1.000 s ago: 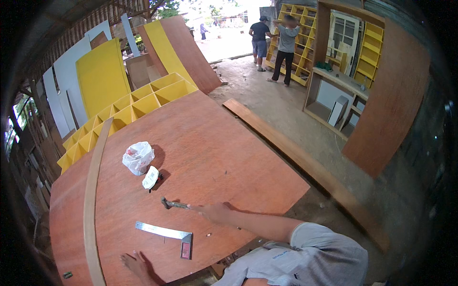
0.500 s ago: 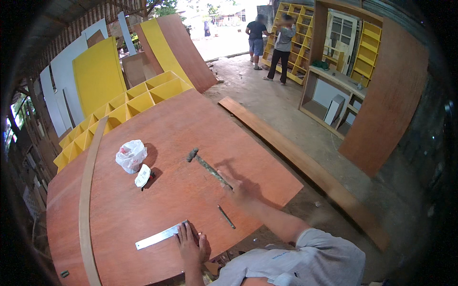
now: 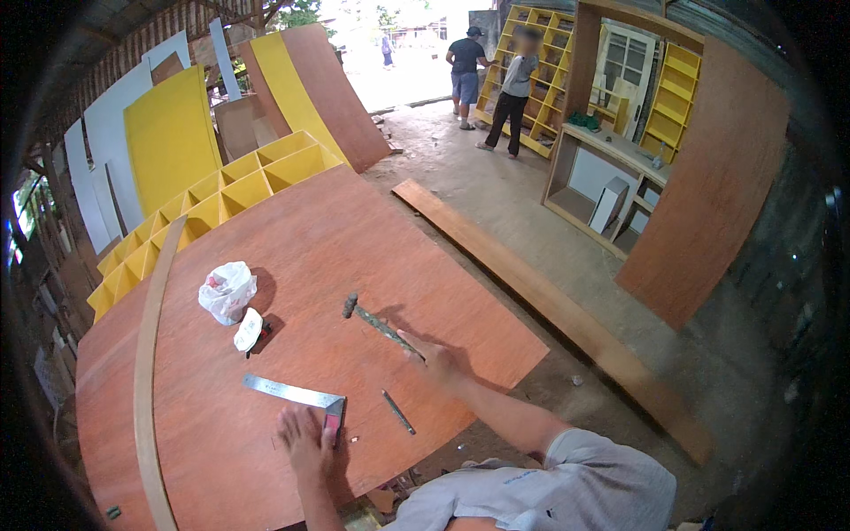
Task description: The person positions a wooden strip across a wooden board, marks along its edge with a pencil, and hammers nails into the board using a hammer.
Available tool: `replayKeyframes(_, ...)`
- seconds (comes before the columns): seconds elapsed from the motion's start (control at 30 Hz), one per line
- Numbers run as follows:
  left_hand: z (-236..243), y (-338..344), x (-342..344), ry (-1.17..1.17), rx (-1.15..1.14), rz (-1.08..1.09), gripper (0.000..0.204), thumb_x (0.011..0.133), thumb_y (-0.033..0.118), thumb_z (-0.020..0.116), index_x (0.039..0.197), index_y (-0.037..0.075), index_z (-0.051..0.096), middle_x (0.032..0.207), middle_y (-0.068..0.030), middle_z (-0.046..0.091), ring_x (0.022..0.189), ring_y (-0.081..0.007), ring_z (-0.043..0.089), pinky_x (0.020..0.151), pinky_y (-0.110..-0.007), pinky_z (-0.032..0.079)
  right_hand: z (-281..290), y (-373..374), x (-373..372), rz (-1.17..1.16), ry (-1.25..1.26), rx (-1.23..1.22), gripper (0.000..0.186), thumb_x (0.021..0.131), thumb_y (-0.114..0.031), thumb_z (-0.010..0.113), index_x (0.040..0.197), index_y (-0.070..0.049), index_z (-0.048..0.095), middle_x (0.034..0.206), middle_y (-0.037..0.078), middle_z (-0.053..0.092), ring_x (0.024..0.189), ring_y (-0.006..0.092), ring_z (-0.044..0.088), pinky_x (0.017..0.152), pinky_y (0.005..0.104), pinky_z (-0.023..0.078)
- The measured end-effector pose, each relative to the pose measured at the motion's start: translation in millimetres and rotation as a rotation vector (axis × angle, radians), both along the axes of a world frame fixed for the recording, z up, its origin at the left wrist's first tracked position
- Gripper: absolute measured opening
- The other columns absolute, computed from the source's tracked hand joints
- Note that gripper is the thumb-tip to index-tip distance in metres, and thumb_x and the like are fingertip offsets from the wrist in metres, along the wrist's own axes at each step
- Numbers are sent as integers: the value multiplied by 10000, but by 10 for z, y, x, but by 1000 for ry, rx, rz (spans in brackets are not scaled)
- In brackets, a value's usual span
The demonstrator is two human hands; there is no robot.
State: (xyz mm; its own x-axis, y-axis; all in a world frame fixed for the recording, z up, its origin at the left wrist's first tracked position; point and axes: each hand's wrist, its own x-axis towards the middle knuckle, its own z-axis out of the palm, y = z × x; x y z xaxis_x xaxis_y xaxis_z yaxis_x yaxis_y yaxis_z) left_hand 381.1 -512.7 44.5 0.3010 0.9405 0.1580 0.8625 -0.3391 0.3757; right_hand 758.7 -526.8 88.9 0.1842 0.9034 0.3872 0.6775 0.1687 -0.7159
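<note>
My right hand (image 3: 432, 361) is wrapped round the handle of a hammer (image 3: 379, 327), whose worn metal head points to the far left, just above a reddish-brown plywood sheet (image 3: 221, 425). On the sheet lies a try square (image 3: 297, 389) with a metal blade and a dark handle with a red patch. My left hand (image 3: 308, 442), fingers apart, rests beside that handle; its thumb is close to it, and I cannot tell whether they touch. A pencil (image 3: 398, 411) lies on the plywood between my hands. Beyond the square sit a white tape measure (image 3: 249, 332) and a white plastic bag (image 3: 227, 292).
A long wooden strip (image 3: 149, 380) crosses the sheet's left side. Yellow compartment shelving (image 3: 221, 199) adjoins the far edge. A long board (image 3: 540, 310) lies to the right. Further back, two people (image 3: 512, 93) stand by a yellow shelf, near a wooden cabinet (image 3: 584, 181).
The try square has turned, its blade now sloping the other way. My left hand has shifted left, off the square's corner. The hammer remains in my right hand; the whole view has shifted slightly.
</note>
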Motion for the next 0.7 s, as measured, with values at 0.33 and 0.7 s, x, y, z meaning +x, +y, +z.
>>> replayKeyframes(0.33,-278,-441,-1022,86,-8,330,786,1083,398,532,1677,-68,314,1760,-313,262,1653,-456,217,1361,-562,126,-336,206,17,-53,88,-43,526,1045,-173,669,1566,-161,595,1267,217,751,1131,369,750,918,445,598)
replayKeyframes(0.7,-528,-477,-1151,-492,142,385,498,1083,46,521,1563,-83,491,1649,-288,481,1558,-433,434,1313,-506,327,-360,234,19,-82,-23,-3,493,1052,-186,674,1537,-114,617,1244,218,754,1131,389,743,939,457,594)
